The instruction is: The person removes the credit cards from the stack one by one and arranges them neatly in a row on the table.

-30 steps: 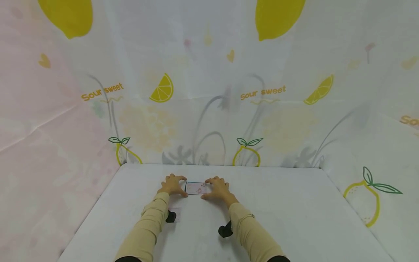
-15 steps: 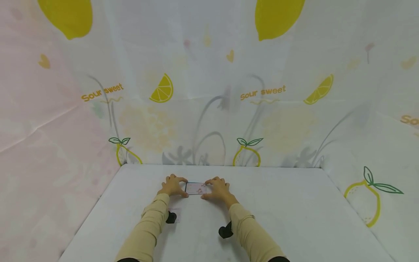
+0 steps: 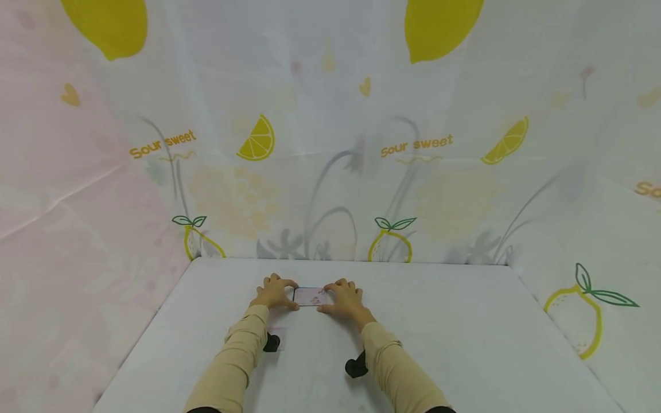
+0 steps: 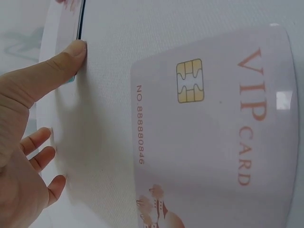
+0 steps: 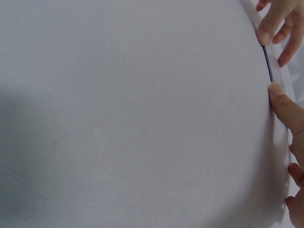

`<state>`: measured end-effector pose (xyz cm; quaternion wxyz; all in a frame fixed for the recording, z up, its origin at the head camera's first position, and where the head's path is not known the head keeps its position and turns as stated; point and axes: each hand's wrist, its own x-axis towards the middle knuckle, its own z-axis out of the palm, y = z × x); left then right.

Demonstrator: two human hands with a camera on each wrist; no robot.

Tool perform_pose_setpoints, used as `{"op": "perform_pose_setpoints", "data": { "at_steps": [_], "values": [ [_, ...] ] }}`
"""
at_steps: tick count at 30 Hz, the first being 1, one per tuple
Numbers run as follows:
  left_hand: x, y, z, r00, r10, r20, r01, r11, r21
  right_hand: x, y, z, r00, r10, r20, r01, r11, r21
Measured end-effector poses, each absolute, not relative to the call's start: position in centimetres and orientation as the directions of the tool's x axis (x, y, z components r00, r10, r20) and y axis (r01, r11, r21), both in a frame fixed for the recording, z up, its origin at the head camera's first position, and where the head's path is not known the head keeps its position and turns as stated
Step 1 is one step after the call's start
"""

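Note:
A pale pink card (image 3: 308, 296) with red floral print lies flat near the back of the white table, with dark and blue edges showing beneath it, like a small stack. My left hand (image 3: 272, 291) grips its left end between thumb and index finger, and the thumb (image 4: 66, 57) presses the near corner. At the other end, my right hand (image 3: 345, 298) holds the right corners the same way. In the right wrist view, the dark edge (image 5: 268, 64) runs between both thumbs. Another card, a VIP card (image 4: 213, 123) with a gold chip, lies apart, nearer me, beside the left forearm.
The white tabletop (image 3: 465, 332) extends widely to the right of my hands. Lemon-print cloth walls (image 3: 330, 189) rise behind the table and along its sides. Black wrist mounts (image 3: 356, 365) stick out below the forearms, one close over the separate card.
The blue strip along the stack's far edge has narrowed slightly. Both hands keep their grip at the two ends, almost still; the separate VIP card stays put.

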<state>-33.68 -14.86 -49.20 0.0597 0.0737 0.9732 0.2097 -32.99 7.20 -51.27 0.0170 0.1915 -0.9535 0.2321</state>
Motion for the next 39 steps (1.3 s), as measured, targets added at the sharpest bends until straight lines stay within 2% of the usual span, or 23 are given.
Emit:
{"op": "perform_pose_setpoints", "data": {
  "at_steps": [20,39],
  "values": [
    [-33.69,-14.38,-48.36,-0.979,0.168,-0.120,0.104,0.903,0.416,-33.06,7.07,-51.52,-0.933,-0.347,0.092,-0.351,0.833,-0.427],
    [-33.27,-14.60,-48.85,-0.970,0.219,-0.103,0.150,0.878,0.454,-32.98,7.12,-51.28,-0.942,-0.322,0.094,-0.329,0.829,-0.452]
  ]
}}
